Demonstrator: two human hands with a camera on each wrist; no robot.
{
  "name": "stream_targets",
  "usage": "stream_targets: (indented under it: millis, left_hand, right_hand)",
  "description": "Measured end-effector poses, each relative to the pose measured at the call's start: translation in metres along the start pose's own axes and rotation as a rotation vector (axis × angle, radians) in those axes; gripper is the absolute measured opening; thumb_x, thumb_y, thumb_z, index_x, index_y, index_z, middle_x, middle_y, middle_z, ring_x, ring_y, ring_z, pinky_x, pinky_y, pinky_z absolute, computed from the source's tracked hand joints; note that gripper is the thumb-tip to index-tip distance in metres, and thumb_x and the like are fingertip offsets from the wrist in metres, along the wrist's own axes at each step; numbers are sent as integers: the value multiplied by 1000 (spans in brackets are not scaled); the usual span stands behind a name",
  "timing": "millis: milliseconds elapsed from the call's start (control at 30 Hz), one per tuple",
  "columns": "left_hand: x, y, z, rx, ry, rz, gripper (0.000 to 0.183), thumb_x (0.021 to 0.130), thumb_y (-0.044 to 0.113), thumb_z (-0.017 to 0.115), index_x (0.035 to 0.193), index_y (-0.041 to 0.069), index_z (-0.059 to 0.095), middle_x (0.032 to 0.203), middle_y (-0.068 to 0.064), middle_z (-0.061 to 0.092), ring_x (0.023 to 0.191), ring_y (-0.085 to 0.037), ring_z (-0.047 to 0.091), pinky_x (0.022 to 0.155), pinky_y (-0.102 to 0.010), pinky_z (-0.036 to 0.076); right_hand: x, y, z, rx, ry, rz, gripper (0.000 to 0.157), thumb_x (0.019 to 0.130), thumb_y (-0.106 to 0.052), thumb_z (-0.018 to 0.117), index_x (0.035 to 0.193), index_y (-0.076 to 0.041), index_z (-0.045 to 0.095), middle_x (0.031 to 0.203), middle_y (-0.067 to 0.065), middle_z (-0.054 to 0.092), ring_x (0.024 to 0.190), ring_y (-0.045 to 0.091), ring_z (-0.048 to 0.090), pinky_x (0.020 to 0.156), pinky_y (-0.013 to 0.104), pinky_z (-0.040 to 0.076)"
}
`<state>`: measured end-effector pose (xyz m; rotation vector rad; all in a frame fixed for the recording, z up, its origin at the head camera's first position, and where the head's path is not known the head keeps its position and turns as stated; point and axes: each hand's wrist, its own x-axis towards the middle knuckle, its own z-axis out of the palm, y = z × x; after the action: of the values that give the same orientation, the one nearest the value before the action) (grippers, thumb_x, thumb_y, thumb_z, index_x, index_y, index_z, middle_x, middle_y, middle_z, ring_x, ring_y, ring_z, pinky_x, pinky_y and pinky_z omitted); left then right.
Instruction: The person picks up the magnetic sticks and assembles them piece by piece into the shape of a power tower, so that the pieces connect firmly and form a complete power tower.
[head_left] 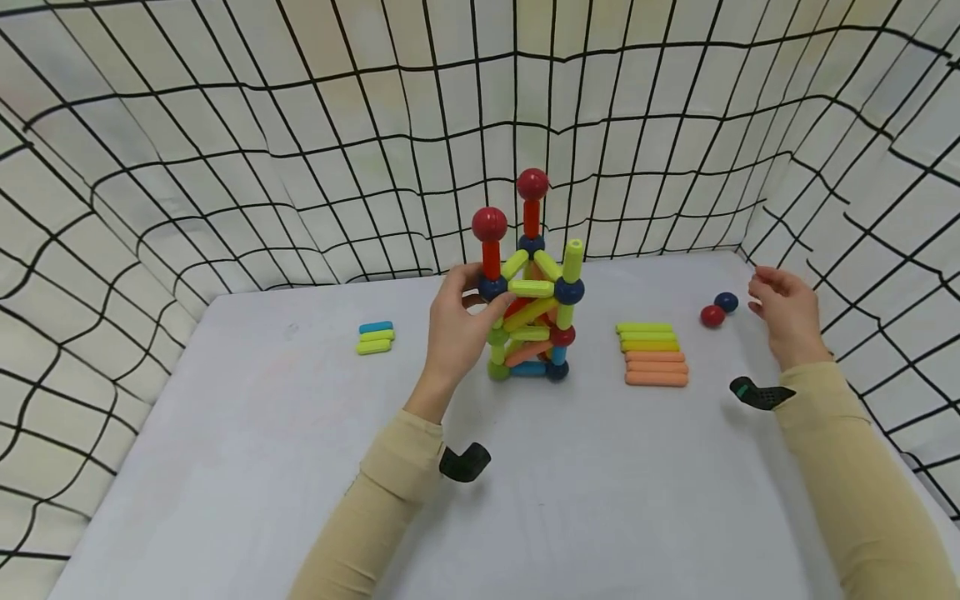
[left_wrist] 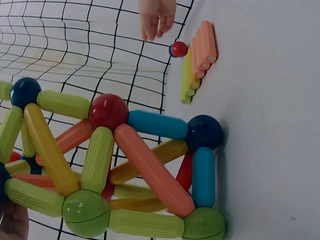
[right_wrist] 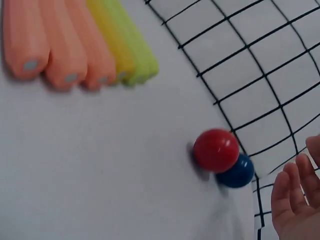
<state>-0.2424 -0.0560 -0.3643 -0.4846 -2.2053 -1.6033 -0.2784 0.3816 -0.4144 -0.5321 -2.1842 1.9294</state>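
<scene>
A tower of magnetic balls and sticks (head_left: 532,288) stands on the white table in the head view. My left hand (head_left: 459,325) grips its upper left dark blue ball (head_left: 492,288) between thumb and fingers. Above that ball rises a red stick topped by a red ball (head_left: 490,224); a second red ball (head_left: 532,184) tops the back corner. The right corner carries a bare upright lime stick (head_left: 573,262). Far to the right, my right hand (head_left: 789,315) hovers with loosely bent fingers and holds nothing. Beside it on the table are a loose blue ball (right_wrist: 237,171) and a red ball (right_wrist: 216,150).
Right of the tower lies a row of lime, yellow and orange sticks (head_left: 656,357). A blue stick (head_left: 376,327) and two lime sticks (head_left: 375,342) lie to the left. Black netting (head_left: 420,150) over pale walls borders the table's back and sides.
</scene>
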Motion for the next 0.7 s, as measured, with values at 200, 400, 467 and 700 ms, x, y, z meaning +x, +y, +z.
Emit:
stream_targets:
  millis: [200, 400, 467, 700]
  left_hand:
    - [-9, 6, 7, 23, 50, 34, 45, 88, 14, 73, 125, -1, 52, 115, -11, 56, 104, -20, 53, 88, -38, 51]
    - [-11, 8, 10, 23, 67, 32, 44, 88, 14, 72, 124, -2, 51, 113, -12, 56, 102, -22, 53, 87, -47, 51]
    - [-12, 8, 10, 24, 69, 26, 44, 88, 14, 73, 124, -1, 51, 113, -12, 56, 102, -22, 53, 88, -47, 51]
    - [-12, 9, 10, 34, 55, 13, 45, 89, 13, 72, 125, -1, 50, 115, -12, 55, 103, -20, 52, 89, -42, 51]
  right_hand:
    - [14, 26, -14, -625, -227, -83, 63, 103, -42, 42, 154, -8, 27, 155, 24, 28, 123, 40, 47, 96, 43, 45]
    - [23, 33, -16, -677, -258, -105, 63, 103, -46, 38, 154, -9, 28, 153, 27, 29, 131, 46, 36, 102, 61, 33]
    - [24, 33, -14, -689, -256, -114, 63, 103, -46, 38, 153, -8, 30, 151, 27, 32, 131, 47, 34, 103, 62, 32]
    - [27, 36, -5, -727, -203, -127, 62, 103, -43, 40, 150, -3, 34, 145, 30, 38, 129, 48, 36, 103, 63, 32]
